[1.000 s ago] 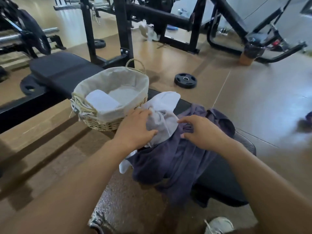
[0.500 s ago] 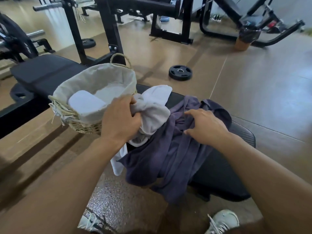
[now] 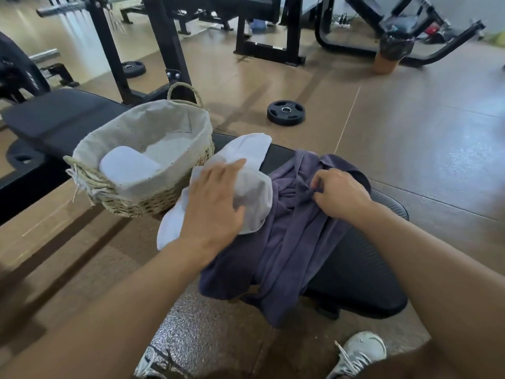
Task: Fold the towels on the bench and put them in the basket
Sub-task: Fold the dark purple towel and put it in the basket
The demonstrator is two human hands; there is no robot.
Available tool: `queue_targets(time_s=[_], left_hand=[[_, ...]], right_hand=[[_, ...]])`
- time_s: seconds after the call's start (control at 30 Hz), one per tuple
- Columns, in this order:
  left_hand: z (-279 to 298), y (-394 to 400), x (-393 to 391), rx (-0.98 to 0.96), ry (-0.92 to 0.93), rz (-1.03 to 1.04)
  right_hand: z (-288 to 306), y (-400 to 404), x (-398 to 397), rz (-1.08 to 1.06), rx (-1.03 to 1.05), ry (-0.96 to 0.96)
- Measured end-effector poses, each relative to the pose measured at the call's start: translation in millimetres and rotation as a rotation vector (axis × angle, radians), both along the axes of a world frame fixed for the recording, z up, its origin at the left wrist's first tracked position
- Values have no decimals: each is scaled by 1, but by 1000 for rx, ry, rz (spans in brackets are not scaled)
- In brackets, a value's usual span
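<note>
A crumpled white towel (image 3: 252, 157) lies on the black bench (image 3: 360, 274) beside a wicker basket (image 3: 142, 203) with a grey cloth liner. One folded white towel (image 3: 128, 166) sits inside the basket. A purple towel (image 3: 287, 242) is bunched on the bench and hangs over its near edge. My left hand (image 3: 213, 203) rests flat on the white towel with fingers straight. My right hand (image 3: 338, 194) pinches a fold of the purple towel near its top.
A black weight plate (image 3: 285, 111) lies on the brown floor beyond the bench. Black rack uprights (image 3: 166, 45) stand behind the basket. A small bin with a black bag (image 3: 390, 54) is at the far right. My shoes (image 3: 360, 351) are at the bottom.
My left hand has let go of its grip on the white towel and now lies flat on it. My right hand has closed on a fold of the purple towel.
</note>
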State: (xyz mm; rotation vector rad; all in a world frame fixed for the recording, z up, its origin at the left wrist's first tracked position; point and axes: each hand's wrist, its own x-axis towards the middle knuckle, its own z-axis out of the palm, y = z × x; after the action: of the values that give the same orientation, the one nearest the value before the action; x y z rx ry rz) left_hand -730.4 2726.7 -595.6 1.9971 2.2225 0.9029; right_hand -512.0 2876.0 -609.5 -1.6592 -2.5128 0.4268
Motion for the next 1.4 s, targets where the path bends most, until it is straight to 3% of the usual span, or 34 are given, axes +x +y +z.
queue_targets(time_s=[0.17,0.33,0.4,0.47,0.63,0.77,0.87,0.97,1.03,1.1,1.17,1.27,1.33,1.4], left_hand=[[-7,2,10,58,103,-185],[-22,1,-1,-127,351,-163],[-21,2,-2,-249,345,-142],[-13,4,4,-284,238,-120],[17,-7,32,28,-467,-254],[9,-17,54,-151,-756,-324],[14,-17,50,-202,-1080,-336],[31,-12,38,-101,-1161,-186],[39,-9,27,28,-1093,-31],[42,-7,14,20,-1018,16],[49,-13,8,-178,-1012,-71],[58,-22,9,-555,-1002,-241],[64,-24,11,-611,-978,-242],[66,-24,6,-622,-966,-222]], right_hand=[[13,-5,4,-55,49,137],[42,-27,3,-57,232,480],[57,-40,0,24,286,642],[67,-51,-4,100,303,745],[73,-64,-12,146,225,867],[74,-62,-11,125,197,1004],[79,-56,-9,90,183,1101],[83,-49,1,161,48,961],[84,-47,9,261,-176,724],[84,-51,12,319,-339,500],[82,-50,10,241,-268,541],[76,-31,10,-251,-10,929],[77,-21,16,-480,48,1106],[78,-17,23,-591,87,1120]])
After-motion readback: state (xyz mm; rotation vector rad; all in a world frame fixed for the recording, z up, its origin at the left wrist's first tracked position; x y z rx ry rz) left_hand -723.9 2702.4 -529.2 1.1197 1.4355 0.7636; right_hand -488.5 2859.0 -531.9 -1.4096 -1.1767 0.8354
